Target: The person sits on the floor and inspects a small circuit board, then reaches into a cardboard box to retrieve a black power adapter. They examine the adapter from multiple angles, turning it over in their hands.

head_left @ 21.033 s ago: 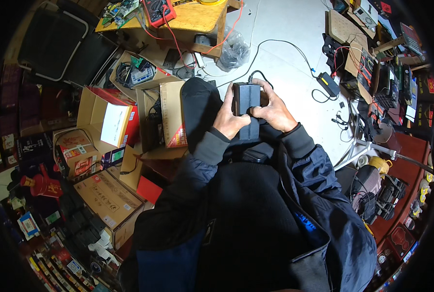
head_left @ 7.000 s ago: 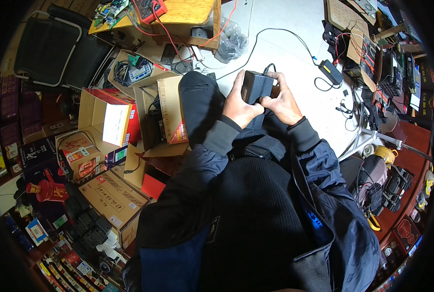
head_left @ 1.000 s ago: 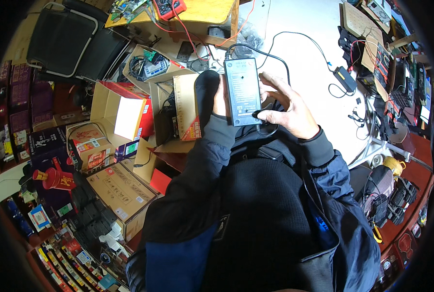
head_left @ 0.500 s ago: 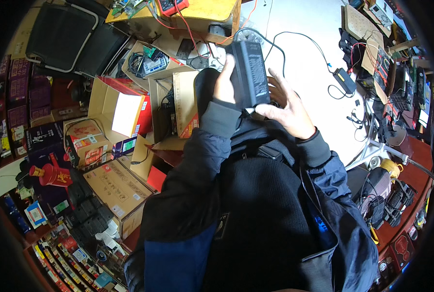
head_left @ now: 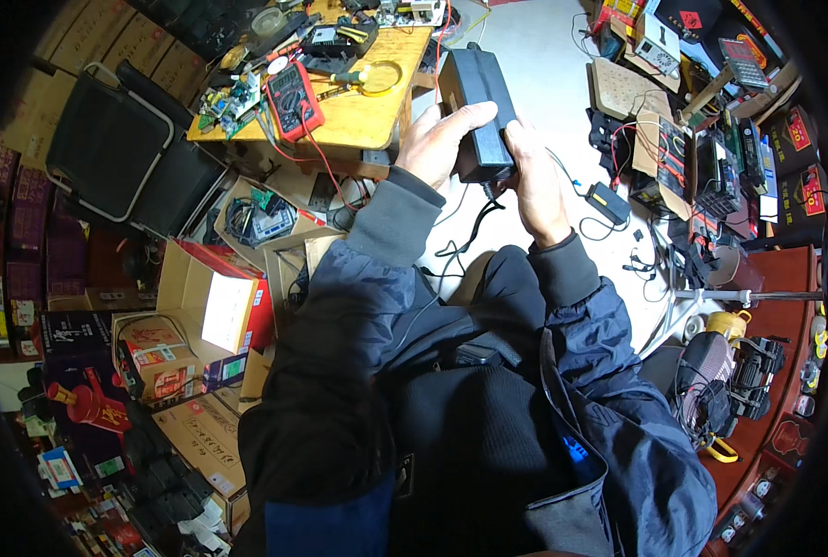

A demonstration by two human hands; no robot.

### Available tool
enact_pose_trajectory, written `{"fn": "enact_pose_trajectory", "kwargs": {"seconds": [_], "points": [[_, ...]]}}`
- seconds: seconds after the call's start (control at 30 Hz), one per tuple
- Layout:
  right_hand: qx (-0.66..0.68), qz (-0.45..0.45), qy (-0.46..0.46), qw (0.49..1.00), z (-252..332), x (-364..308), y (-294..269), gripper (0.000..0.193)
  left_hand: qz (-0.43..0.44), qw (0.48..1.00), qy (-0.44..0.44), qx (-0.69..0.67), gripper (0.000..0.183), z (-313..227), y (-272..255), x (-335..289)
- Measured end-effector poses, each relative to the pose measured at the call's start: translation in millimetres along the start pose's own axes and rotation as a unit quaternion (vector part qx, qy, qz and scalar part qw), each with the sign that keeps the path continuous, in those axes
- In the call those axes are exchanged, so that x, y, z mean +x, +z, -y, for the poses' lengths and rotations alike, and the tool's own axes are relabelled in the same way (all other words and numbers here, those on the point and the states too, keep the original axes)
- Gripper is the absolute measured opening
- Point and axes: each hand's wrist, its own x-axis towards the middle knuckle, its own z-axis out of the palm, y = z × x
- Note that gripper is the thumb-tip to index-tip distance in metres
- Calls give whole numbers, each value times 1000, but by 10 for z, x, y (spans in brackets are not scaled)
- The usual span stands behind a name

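Observation:
A black power adapter brick [head_left: 476, 85] is held up in front of me between both hands. My left hand [head_left: 440, 139] grips its left side, the thumb lying across the top face. On the opposite side, my right hand [head_left: 536, 181] presses its thumb near the lower right edge; its other fingers are hidden behind the brick. From the brick's near end a black cable [head_left: 474, 227] hangs down in loops above my legs. Another lead leaves the far end.
A yellow workbench [head_left: 377, 121] at upper left carries a red multimeter [head_left: 293, 100], a magnifying glass [head_left: 379, 78] and circuit boards. Open cardboard boxes [head_left: 187, 283] and a black chair [head_left: 108, 153] stand at left. Another black adapter [head_left: 609, 202] lies on the floor at right.
The brick has been turned over, its labelled face giving way to a plain one, and both hands have shifted their hold. My view has tilted upward, showing more of the workbench.

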Motion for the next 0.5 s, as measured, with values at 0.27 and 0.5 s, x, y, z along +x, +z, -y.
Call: {"fn": "enact_pose_trajectory", "kwargs": {"seconds": [0.27, 0.5], "points": [[-23, 30, 23, 999, 4, -182, -22, 77, -28, 993, -22, -115, 34, 260, -15, -171], [-9, 24, 32, 999, -150, -295, -7, 76, 2, 991, -13, -132, 37, 400, -145, -252]]}}
